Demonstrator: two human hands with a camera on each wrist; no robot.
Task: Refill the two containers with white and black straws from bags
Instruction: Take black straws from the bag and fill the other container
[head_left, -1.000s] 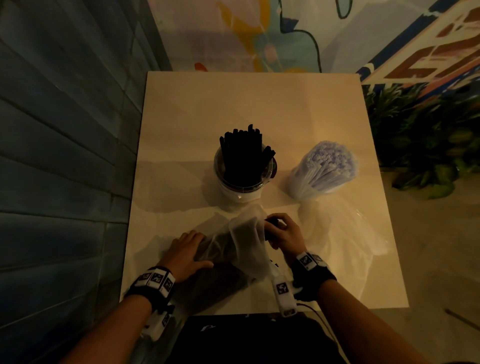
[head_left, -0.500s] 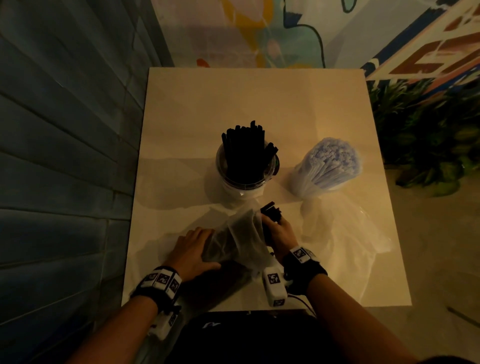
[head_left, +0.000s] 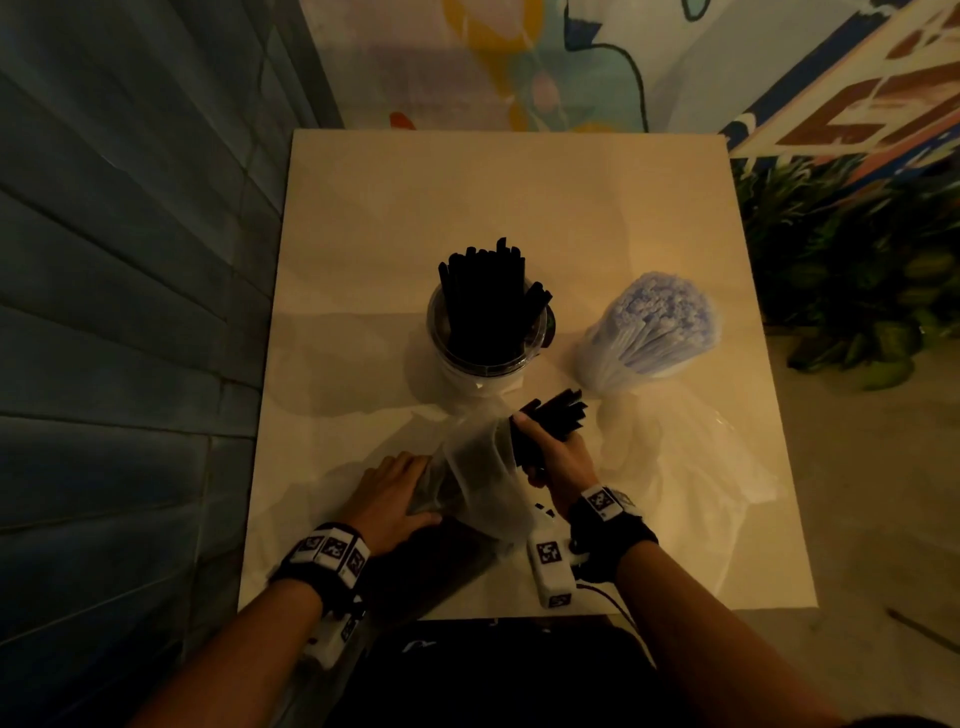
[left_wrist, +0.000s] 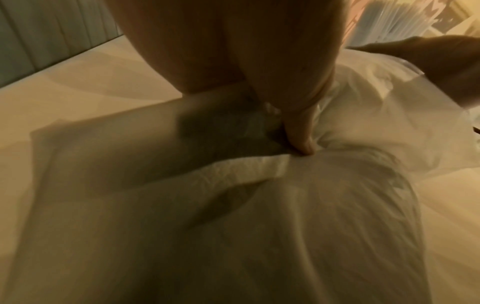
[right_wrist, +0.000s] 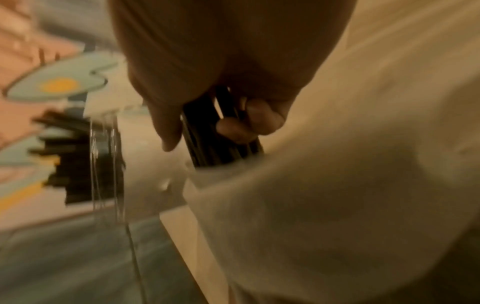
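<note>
Straws coming out: right hand (head_left: 558, 457) curls round a fistful of black straws (head_left: 553, 418), half clear of the bag (head_left: 478, 480) at lower centre; left hand (head_left: 392, 496) lies flat on it, fingers together. Behind them the container (head_left: 485, 332) at centre looks nearly full of black; white straws (head_left: 652, 332) to its right stand packed in clear plastic (tub or bag, hard to tell), so a late top-up, I'd judge.

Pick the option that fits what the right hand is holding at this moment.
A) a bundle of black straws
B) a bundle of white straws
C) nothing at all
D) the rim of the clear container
A: the right hand has its fingers curled round a bundle of black straws at the mouth of the plastic bag.
</note>
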